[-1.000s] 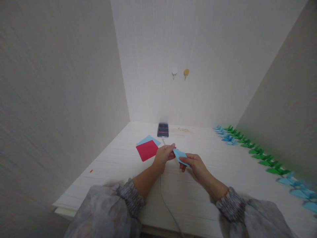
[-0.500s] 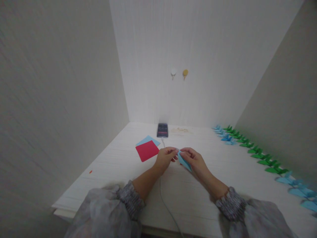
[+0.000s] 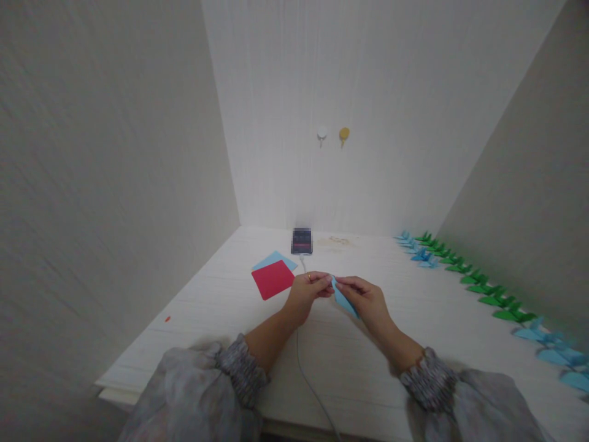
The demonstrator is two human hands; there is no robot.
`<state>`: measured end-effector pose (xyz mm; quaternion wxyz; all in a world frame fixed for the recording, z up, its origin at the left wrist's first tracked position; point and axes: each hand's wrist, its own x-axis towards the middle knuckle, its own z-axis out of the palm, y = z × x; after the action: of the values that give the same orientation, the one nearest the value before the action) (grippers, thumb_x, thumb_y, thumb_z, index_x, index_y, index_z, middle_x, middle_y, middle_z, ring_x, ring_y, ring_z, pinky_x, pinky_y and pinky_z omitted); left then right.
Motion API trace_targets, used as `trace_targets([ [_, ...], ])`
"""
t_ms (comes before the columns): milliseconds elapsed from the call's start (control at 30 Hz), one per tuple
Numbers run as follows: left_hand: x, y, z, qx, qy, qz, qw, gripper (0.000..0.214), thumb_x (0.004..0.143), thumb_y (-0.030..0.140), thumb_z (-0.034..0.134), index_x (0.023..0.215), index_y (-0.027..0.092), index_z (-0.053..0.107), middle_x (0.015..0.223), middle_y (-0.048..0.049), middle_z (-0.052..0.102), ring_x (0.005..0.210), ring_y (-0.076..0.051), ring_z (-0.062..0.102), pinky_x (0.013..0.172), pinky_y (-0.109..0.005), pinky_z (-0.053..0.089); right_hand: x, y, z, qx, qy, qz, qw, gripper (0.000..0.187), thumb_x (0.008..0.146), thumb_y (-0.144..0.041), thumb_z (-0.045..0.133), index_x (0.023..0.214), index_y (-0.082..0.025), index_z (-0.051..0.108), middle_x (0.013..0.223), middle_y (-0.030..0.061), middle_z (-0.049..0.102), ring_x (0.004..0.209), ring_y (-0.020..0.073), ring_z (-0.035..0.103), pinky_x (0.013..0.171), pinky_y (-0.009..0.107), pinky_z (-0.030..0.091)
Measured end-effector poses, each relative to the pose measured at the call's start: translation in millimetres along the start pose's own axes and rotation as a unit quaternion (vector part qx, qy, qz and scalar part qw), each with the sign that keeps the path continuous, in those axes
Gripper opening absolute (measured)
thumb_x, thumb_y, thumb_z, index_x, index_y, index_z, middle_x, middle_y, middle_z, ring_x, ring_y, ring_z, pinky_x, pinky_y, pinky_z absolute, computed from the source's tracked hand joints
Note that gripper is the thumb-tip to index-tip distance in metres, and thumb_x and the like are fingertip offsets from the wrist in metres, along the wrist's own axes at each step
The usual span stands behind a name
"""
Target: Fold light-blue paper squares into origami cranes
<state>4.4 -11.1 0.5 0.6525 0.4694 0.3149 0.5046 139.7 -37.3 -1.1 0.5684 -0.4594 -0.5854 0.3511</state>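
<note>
Above the middle of the white table, a folded piece of light blue paper (image 3: 345, 302) is held between both hands. My left hand (image 3: 307, 294), with a ring on one finger, pinches its upper tip. My right hand (image 3: 367, 299) grips the same paper along its upper right side, fingers bent around the edge. The paper slants down to the right below the fingertips. Close to my left hand lies a red paper sheet (image 3: 273, 280), partly covering a light blue sheet (image 3: 275, 258).
A phone (image 3: 302, 240) with a white cable (image 3: 306, 377) stands by the back wall. Rows of green folded paper figures (image 3: 478, 290) and blue ones (image 3: 559, 355) line the right side. A small orange scrap (image 3: 167, 319) lies left. Two hooks (image 3: 344, 135) hang on the wall.
My fingers have shifted slightly on the blue paper, and the left fingers have curled closer together. The paper's lower end sits a little further right. Everything else stays in place.
</note>
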Motion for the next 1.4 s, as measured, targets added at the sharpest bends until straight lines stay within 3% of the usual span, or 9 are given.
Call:
trace_targets([
  [433, -0.8, -1.2, 0.1, 0.009, -0.008, 0.001, 1.0, 0.029, 0.059, 0.034, 0.06, 0.074, 0.01, 0.061, 0.059, -0.0033, 0.058, 0.055, -0.008, 0.051, 0.06, -0.023, 0.042, -0.1, 1.4, -1.3, -0.064, -0.018, -0.036, 0.997, 0.013, 0.066, -0.029, 0.056, 0.074, -0.021, 0.064, 0.075, 0.002, 0.065, 0.07, 0.0162, 0.058, 0.066, 0.029, 0.044],
  [800, -2.7, 1.2, 2.7, 0.059, 0.018, 0.03, 0.998, 0.027, 0.058, 0.032, 0.061, 0.074, 0.01, 0.062, 0.061, -0.0046, 0.059, 0.057, -0.01, 0.051, 0.059, -0.024, 0.043, -0.8, 0.4, -0.7, -0.123, -0.028, -0.084, 0.988, 0.015, 0.07, -0.029, 0.052, 0.076, -0.021, 0.064, 0.073, 0.003, 0.064, 0.068, 0.0168, 0.057, 0.064, 0.028, 0.044],
  [1400, -4.4, 1.4, 5.4, 0.015, 0.039, 0.02, 0.999, 0.026, 0.056, 0.032, 0.062, 0.071, 0.01, 0.063, 0.063, -0.0047, 0.058, 0.057, -0.009, 0.05, 0.058, -0.022, 0.041, -3.2, -3.3, -1.3, -0.173, -0.034, -0.129, 0.976, 0.016, 0.072, -0.029, 0.049, 0.077, -0.023, 0.062, 0.075, 0.0031, 0.063, 0.071, 0.0173, 0.057, 0.066, 0.028, 0.044],
])
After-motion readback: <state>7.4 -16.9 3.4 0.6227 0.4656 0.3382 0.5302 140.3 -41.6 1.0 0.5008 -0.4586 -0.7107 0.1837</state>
